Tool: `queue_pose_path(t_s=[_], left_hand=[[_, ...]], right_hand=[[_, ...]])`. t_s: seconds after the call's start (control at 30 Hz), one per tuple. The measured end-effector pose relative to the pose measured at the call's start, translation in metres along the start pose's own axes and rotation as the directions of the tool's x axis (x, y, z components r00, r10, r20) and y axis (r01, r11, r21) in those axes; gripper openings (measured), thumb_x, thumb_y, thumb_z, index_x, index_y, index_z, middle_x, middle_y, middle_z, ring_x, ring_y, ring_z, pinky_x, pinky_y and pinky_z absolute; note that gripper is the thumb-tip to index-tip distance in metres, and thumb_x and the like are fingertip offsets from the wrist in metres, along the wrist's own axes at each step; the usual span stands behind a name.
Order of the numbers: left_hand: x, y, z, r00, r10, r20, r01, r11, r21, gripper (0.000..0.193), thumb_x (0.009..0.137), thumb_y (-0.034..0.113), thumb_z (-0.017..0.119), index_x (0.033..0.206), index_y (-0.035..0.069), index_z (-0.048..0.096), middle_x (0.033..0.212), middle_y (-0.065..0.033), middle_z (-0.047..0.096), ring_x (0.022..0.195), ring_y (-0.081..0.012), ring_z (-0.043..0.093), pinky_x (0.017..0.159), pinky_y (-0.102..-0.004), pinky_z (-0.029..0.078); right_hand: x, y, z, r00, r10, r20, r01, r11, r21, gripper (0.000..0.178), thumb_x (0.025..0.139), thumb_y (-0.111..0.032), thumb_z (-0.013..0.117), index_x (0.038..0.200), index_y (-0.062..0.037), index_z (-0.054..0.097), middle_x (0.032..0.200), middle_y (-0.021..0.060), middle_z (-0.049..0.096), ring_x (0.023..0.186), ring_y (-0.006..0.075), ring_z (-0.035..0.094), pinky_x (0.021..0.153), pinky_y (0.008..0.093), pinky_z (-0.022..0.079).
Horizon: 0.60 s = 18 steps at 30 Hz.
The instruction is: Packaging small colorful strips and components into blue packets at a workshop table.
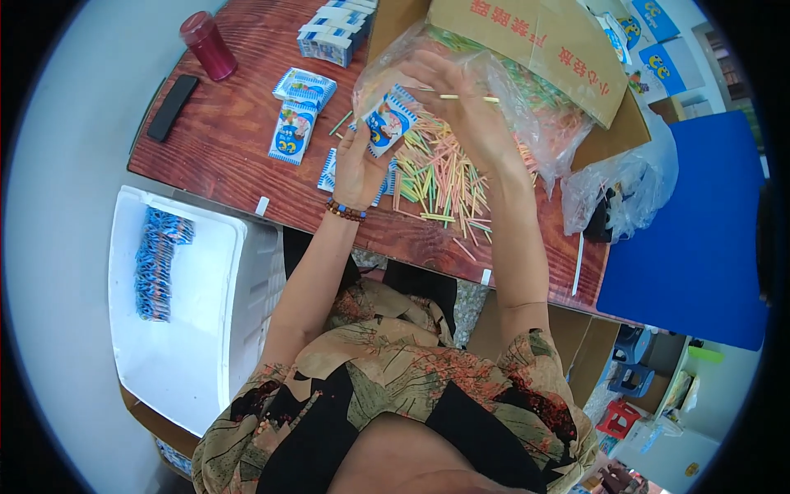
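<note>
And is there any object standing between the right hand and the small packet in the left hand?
Nothing visible is: the right hand is close to the upper part of the packet in the left hand. The loose sticks lie below.

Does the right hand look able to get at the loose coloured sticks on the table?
Probably yes: the right hand is close to the loose coloured sticks, which lie in the open outside the clear bag.
</note>
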<state>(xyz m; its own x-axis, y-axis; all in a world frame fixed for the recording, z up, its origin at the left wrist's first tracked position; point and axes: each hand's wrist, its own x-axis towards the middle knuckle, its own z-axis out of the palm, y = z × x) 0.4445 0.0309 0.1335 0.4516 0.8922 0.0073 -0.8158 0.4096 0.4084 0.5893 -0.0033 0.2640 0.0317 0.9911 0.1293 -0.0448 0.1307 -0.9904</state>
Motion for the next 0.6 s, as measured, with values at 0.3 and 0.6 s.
queue_pose_path(t_s=[0.3, 0.6], left_hand=[[-0.007, 0.012, 0.015, 0.989, 0.147, -0.018, -0.148, 0.985, -0.091, 0.026, 0.097, 0.017, 0.05, 0.118, 0.002, 0.053, 0.117, -0.0087, 0.061, 0.107, -0.02, 0.06, 0.095, -0.0401, 0.048], [-0.03, 0.044, 0.001, 0.999, 0.045, -0.018, -0.048, 0.987, -0.156, 0.038, 0.099, 0.033, 0.045, 0.122, 0.003, 0.051, 0.121, -0.0099, 0.059, 0.114, -0.023, 0.056, 0.099, -0.0418, 0.043]], right_hand=[[-0.006, 0.019, 0.052, 0.981, -0.043, -0.191, -0.122, 0.631, -0.766, 0.036, 0.095, -0.026, 0.051, 0.117, 0.0032, 0.052, 0.09, 0.0171, 0.064, 0.089, 0.0249, 0.063, 0.078, 0.0355, 0.047], [0.021, 0.045, 0.047, 0.97, -0.206, -0.131, 0.131, 0.892, -0.433, 0.016, 0.094, -0.015, 0.055, 0.091, -0.0026, 0.065, 0.068, -0.0042, 0.056, 0.056, 0.0023, 0.042, 0.05, 0.0204, 0.033]])
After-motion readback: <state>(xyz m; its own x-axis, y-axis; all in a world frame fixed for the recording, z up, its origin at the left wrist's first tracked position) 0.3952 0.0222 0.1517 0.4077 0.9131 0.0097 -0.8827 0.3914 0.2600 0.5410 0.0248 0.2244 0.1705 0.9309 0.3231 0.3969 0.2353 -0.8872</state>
